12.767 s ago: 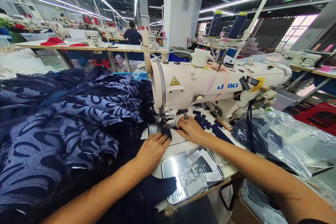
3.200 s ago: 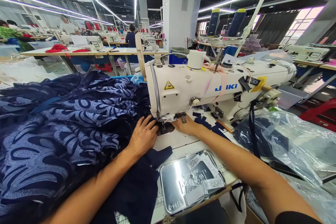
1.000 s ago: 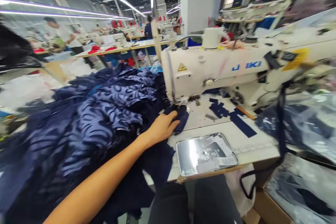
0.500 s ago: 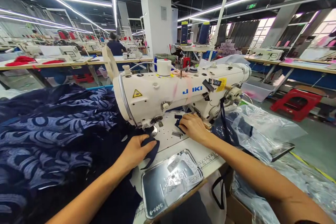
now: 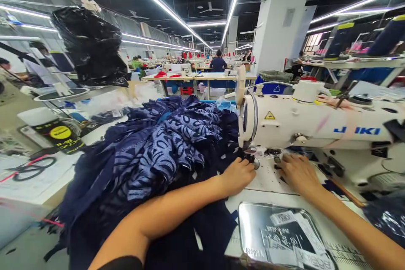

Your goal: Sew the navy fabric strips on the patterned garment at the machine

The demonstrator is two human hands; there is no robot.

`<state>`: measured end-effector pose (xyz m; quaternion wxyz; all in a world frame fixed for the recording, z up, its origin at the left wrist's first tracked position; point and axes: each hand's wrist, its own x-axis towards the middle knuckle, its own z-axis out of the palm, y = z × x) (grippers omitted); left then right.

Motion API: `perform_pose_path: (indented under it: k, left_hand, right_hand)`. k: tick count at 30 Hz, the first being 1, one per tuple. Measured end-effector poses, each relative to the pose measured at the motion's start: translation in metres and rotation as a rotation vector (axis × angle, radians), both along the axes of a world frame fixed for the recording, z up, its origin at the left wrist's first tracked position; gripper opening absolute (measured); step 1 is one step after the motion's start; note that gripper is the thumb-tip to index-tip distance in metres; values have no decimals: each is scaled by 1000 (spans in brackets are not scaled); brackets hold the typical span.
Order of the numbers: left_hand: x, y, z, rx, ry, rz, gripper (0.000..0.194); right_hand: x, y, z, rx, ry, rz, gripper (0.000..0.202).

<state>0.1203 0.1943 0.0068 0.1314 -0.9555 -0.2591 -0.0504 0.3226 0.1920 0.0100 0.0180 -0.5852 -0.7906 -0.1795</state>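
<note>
A white sewing machine point(image 5: 303, 120) stands on the right, its needle area at the left end of the arm. Close beside the presser foot, my left hand point(image 5: 238, 176) has its fingers curled on dark navy fabric; the edge it grips is mostly hidden. My right hand point(image 5: 299, 171) rests on the machine bed with bent fingers pressed together, and a small dark bit shows at the fingertips. In front of the bed lies a shiny metal tray point(image 5: 245, 223) holding printed labels point(image 5: 281, 242). Navy patterned garments point(image 5: 171, 147) are heaped left of the machine.
A spray can point(image 5: 52, 128) and a black cord loop point(image 5: 34, 168) sit on the left table. Above them hangs a black plastic bag point(image 5: 91, 46). Large thread cones point(image 5: 338, 42) stand at back right. A person point(image 5: 218, 62) sits at a far bench.
The view has swung left, bringing the spray can and black bag in. My left hand has moved to the presser foot, and my right hand has come closer to it along the bed.
</note>
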Motion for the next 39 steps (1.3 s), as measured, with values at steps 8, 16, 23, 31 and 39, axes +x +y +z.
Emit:
perform_pose_path:
  k: [8,16,23,31,39]
  left_hand:
    - [-27,-16,5,-190,-123,34,42]
    - [-20,-14,6,-163,-83,81,41]
    - [-22,-21,-2,-26,-74,-1,37]
    - [-19,-21,-1,23,7,4,34]
    - [-17,-17,-1,-28,10,27,28]
  right_hand:
    - [-18,-10,-15,-18,231,568,13]
    - [-11,3,-25,-5,474,429,1]
    - [-37,12,-16,-15,259,397,13]
    - [-43,25,-3,-330,522,399,13]
    - [-39,31,-4,-469,780,402,15]
